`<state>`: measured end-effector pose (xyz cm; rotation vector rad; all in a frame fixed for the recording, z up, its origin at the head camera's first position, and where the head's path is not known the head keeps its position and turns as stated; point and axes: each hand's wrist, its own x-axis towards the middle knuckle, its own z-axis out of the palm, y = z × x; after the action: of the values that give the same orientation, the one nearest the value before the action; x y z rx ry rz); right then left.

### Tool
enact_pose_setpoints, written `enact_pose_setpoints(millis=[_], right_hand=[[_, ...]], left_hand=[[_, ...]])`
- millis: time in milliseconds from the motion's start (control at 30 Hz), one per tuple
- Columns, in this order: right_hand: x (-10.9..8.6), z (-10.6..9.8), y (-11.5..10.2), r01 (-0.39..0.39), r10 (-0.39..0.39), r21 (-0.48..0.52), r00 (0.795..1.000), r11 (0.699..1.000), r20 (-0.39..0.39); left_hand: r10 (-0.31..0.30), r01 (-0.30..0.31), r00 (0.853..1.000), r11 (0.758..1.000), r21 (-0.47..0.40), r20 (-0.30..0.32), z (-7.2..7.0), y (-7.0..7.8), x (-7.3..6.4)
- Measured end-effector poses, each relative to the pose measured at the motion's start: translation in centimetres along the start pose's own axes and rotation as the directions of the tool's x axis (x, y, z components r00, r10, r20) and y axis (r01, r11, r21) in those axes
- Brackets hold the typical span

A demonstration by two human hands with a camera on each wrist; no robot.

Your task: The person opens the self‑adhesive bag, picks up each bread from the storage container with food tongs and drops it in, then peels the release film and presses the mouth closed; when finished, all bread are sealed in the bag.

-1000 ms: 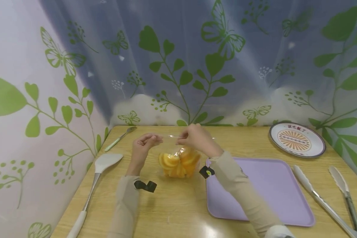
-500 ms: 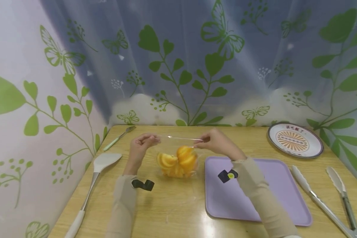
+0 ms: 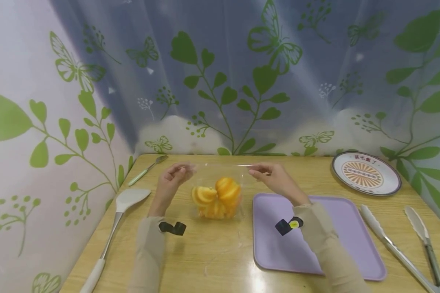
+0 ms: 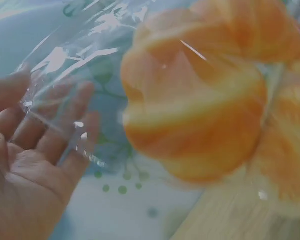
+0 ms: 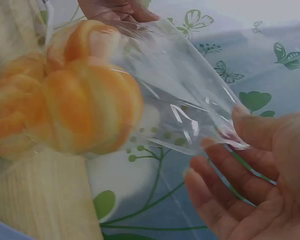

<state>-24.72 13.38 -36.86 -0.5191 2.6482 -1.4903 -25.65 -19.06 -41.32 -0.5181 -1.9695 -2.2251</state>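
Note:
A clear plastic bag [image 5: 185, 107] hangs between my two hands, its top edge stretched level. Inside it sit several orange-and-yellow striped rolls [image 3: 217, 199] that look like bread, low in the bag over the table. My left hand [image 3: 171, 179] pinches the bag's left top corner between thumb and fingers. At the right top corner, my right hand [image 3: 276, 179] pinches the film with thumb and forefinger; in the right wrist view its other fingers are spread loosely. Whether the bag's bottom touches the table cannot be told.
A lilac tray [image 3: 275, 248] lies right of the bag, under my right forearm. Tongs [image 3: 396, 248] and a round plate [image 3: 366, 173] are farther right. To the left lie a white-headed spatula [image 3: 130, 199] and a small green-handled fork [image 3: 146, 171]. A patterned curtain [image 3: 220, 81] hangs behind the table.
My right hand has moved right from near the bag's middle to its right corner. The bag's top edge is now pulled taut. My left hand has barely shifted.

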Motion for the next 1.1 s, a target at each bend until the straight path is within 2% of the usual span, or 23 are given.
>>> enact_pose_setpoints(millis=[167, 333, 400, 500, 567, 667, 767, 867, 933, 967, 1100], right_hand=[[-0.2, 1.1, 0.7, 0.033, -0.033, 0.137, 0.999, 0.99, 0.001], [-0.7, 1.4, 0.4, 0.063, -0.057, 0.215, 0.998, 0.975, -0.037], [-0.9, 1.4, 0.2, 0.06, -0.053, 0.225, 0.998, 0.972, -0.039], [-1.2, 1.3, 0.2, 0.017, -0.015, 0.245, 1.0, 0.969, -0.011], [-1.3, 1.4, 0.5, -0.043, 0.039, 0.27, 0.999, 0.962, 0.018], [-1.5, 1.8, 1.6, -0.137, 0.125, 0.284, 0.99, 0.949, 0.061], [-1.4, 2.7, 3.3, -0.207, 0.189, 0.294, 0.978, 0.933, 0.09], [-1.2, 3.8, 5.0, -0.253, 0.23, 0.312, 0.967, 0.916, 0.109], [-1.0, 4.5, 5.9, -0.278, 0.252, 0.32, 0.96, 0.906, 0.121], [-0.9, 4.8, 6.3, -0.288, 0.261, 0.321, 0.957, 0.902, 0.127], [-0.7, 5.6, 7.7, -0.314, 0.277, 0.307, 0.947, 0.898, 0.16]], left_hand=[[-0.03, 0.026, 0.997, 0.997, 0.073, 0.065, -0.3, 0.1, -0.3], [-0.041, 0.035, 0.991, 0.998, 0.051, 0.127, -0.4, 0.8, -0.6], [-0.071, 0.065, 0.989, 0.997, 0.048, 0.128, -0.4, 1.0, -0.6], [-0.16, 0.15, 0.981, 0.984, 0.096, 0.113, -0.4, 1.1, -0.6], [-0.241, 0.226, 0.963, 0.966, 0.129, 0.119, -0.3, 0.7, -0.7], [-0.355, 0.329, 0.919, 0.931, 0.16, 0.174, -0.2, -0.4, -1.1], [-0.426, 0.393, 0.877, 0.902, 0.178, 0.224, -0.3, -1.8, -1.6], [-0.456, 0.413, 0.861, 0.886, 0.214, 0.225, -0.7, -3.5, -2.0], [-0.467, 0.417, 0.86, 0.876, 0.243, 0.206, -1.0, -4.6, -2.1], [-0.471, 0.423, 0.857, 0.875, 0.236, 0.209, -1.1, -5.2, -2.2], [-0.515, 0.486, 0.83, 0.857, 0.173, 0.214, -1.2, -6.9, -2.3]])
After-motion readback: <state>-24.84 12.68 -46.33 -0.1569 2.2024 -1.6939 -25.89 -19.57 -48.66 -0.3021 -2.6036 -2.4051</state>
